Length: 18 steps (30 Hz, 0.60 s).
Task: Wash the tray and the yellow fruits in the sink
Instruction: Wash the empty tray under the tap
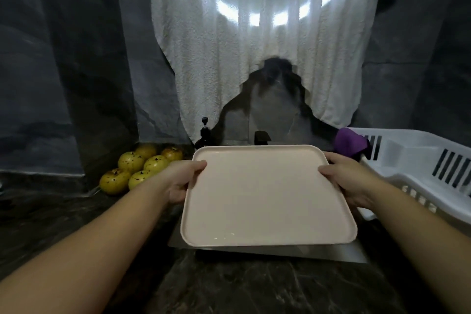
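A white towel (254,64) hangs across the upper middle of the frame. Below it, at centre, stands a dark pump bottle (204,135). At the right edge sits a white slotted rack (418,168) with a purple cloth (350,141) at its left end. Dark marbled worktop (254,288) fills the bottom.

We see a dark, marbled stone counter (254,285) carrying everything here. At about ten o'clock on it sits a cluster of yellow fruits (139,168), speckled with brown, touching one another and resting close to the back wall. At three o'clock a white slotted plastic basket (418,173) lies on the counter, with a purple cloth (350,141) at its far left corner. At twelve o'clock, against the wall, stands a small dark pump bottle (204,135). A steel sink rim (280,251) is set into the counter at centre.
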{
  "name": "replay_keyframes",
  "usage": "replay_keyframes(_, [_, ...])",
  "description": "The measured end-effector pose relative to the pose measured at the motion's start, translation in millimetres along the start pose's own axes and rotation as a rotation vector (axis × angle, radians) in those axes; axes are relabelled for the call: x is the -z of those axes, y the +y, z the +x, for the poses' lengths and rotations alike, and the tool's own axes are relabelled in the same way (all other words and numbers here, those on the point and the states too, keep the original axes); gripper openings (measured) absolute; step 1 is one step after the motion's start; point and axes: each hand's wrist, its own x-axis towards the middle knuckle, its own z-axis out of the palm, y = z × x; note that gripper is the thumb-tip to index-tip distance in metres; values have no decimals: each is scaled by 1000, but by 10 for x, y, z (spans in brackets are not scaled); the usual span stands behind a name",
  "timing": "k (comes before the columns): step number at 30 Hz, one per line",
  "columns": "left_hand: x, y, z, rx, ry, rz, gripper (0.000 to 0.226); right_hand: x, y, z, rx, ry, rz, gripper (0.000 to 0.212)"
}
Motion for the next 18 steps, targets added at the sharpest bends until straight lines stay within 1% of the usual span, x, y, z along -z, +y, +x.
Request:
replay_keyframes(2, [-26, -58, 32, -43, 35, 40, 30, -49, -6, 61, -11, 106, -59, 38])
replay_keyframes(4, [-52, -147, 88, -130, 101, 191, 26, -79, -21, 100, -8, 161, -69, 33])
replay_keyframes(6, [-50, -208, 149, -303, 208, 419, 25, -74, -20, 148, 31, 193, -133, 24])
replay_keyframes(8, [-39, -237, 170, -448, 266, 532, 27, -35, -49, 182, 102, 224, -242, 23])
replay_keyframes(11, [7, -278, 200, -526, 253, 549, 30, 60, -199, 195, 250, 243, -450, 29])
replay_keyframes(15, [32, -293, 188, -616, 293, 444, 29, 128, -455, 235, 384, 175, -611, 27])
replay_keyframes(16, [24, -279, 177, -632, 296, 426, 29, 114, -545, 243, 412, 156, -671, 29])
replay_keyframes(18, [-37, -242, 145, -667, 273, 431, 29, -5, -732, 244, 484, 111, -879, 39])
